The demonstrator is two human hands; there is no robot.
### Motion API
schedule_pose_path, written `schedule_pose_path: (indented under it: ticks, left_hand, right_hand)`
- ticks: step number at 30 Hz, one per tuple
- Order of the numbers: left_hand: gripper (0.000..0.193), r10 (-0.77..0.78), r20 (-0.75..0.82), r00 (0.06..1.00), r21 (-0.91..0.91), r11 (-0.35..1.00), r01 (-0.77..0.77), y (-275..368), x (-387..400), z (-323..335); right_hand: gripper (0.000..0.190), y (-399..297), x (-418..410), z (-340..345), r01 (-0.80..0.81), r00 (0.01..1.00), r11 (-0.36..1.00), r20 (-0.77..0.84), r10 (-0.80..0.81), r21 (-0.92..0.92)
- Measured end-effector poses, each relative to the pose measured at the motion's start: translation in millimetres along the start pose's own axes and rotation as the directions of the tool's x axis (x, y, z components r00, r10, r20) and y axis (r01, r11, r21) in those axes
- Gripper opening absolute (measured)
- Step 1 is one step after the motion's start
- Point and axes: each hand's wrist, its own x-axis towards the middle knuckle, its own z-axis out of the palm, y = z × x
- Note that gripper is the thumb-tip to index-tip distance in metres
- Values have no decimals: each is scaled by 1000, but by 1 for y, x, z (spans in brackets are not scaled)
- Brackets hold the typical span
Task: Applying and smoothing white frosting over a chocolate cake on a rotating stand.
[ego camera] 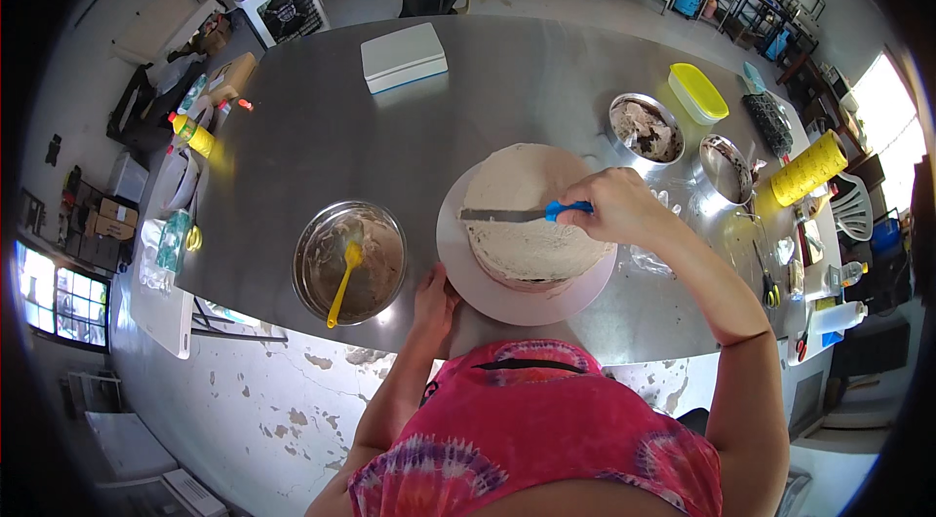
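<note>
A round cake (541, 254) coated in pale frosting sits on a round, light turntable or board (457, 261). My right hand (618, 206) grips the blue handle of an icing spatula (504, 215), its metal blade lying across the cake top and reaching the left edge. At the lower left rim of the board is my left hand (436, 298), fingers near or under the edge; whether it holds the rim cannot be told. To its left stands a steel mixing bowl (303, 261) with brownish-pink frosting and a yellow spatula (345, 283) resting inside.
On the steel table (307, 129) a white scale (404, 56) stands at the back. Right of the cake are a pan of frosting scraps (647, 129), another round pan (724, 170), a yellow-lidded container (698, 93), crumpled plastic (651, 261), a yellow roll (809, 168) and scissors (769, 290).
</note>
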Motion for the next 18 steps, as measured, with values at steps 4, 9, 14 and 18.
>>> schedule_pose_path:
  ticks: [4, 9, 14, 18]
  left_hand:
    - [32, -36, 43, 998, -240, 970, 46, -10, 1, -13]
    - [33, -235, 282, 930, -265, 913, 311, -21, -24, -14]
    - [33, -204, 261, 944, -114, 964, 240, -13, -38, -3]
    - [34, -110, 176, 978, -80, 989, 126, -8, -18, -17]
  right_hand:
    - [19, -2, -6, -8, 37, 996, 999, 75, -39, 27]
    - [19, 25, 4, -5, 56, 976, 996, -208, -71, -74]
    - [19, 37, 18, 5, -248, 950, 966, -212, 228, -69]
    - [18, 14, 10, 6, -115, 986, 992, -129, 109, -47]
